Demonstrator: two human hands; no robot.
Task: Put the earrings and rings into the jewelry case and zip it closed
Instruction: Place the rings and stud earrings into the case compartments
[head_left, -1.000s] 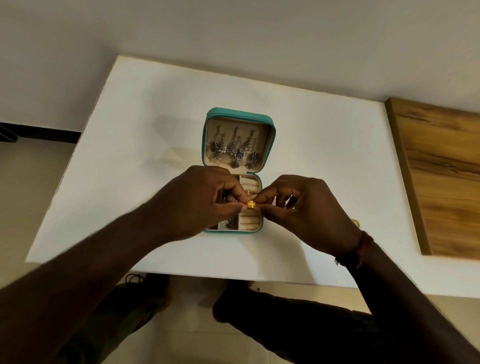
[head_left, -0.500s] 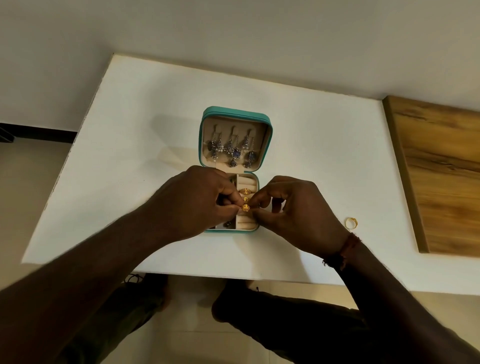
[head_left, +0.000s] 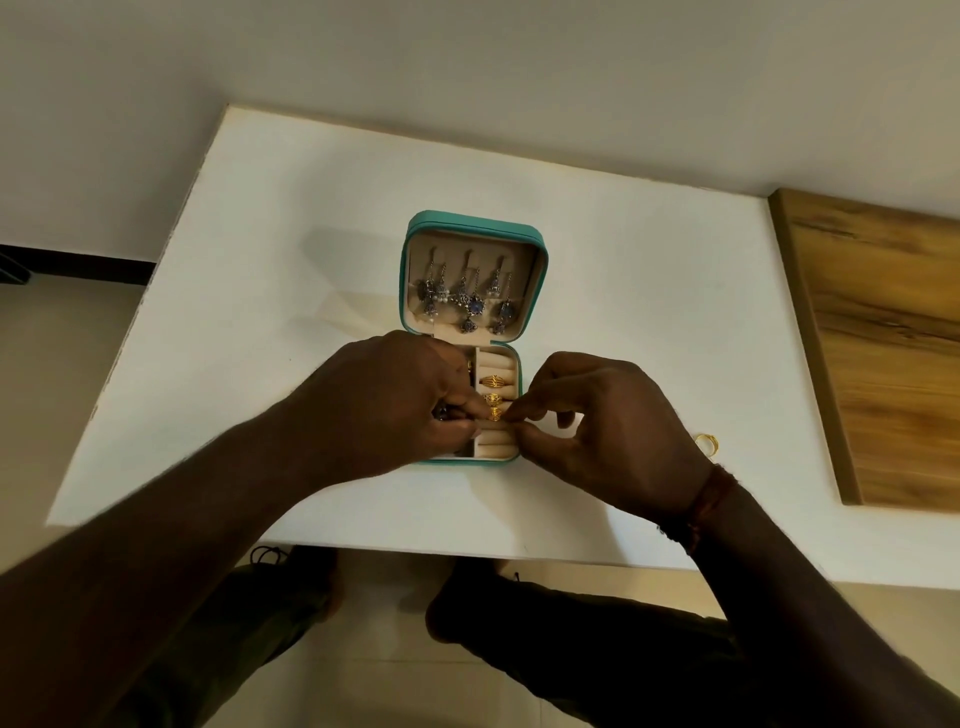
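A teal jewelry case (head_left: 539, 270) lies open on the white table (head_left: 260, 312). Several silver-blue earrings (head_left: 470, 301) hang in its raised lid. Two gold rings (head_left: 492, 383) sit in the cream ring rolls of the base. A third gold ring (head_left: 496, 413) is down at the rolls, pinched between the fingertips of my left hand (head_left: 395, 410) and my right hand (head_left: 597, 431). My left hand covers the left part of the base. One more gold ring (head_left: 707, 443) lies loose on the table beside my right wrist.
A wooden board (head_left: 883, 353) lies along the table's right side. The table's near edge runs just behind my forearms, with my legs and the tiled floor below. A pale wall stands behind the table.
Both hands have lowered the pinched gold ring from above the case down into the ring rolls. The loose ring on the table has come into sight by my right wrist.
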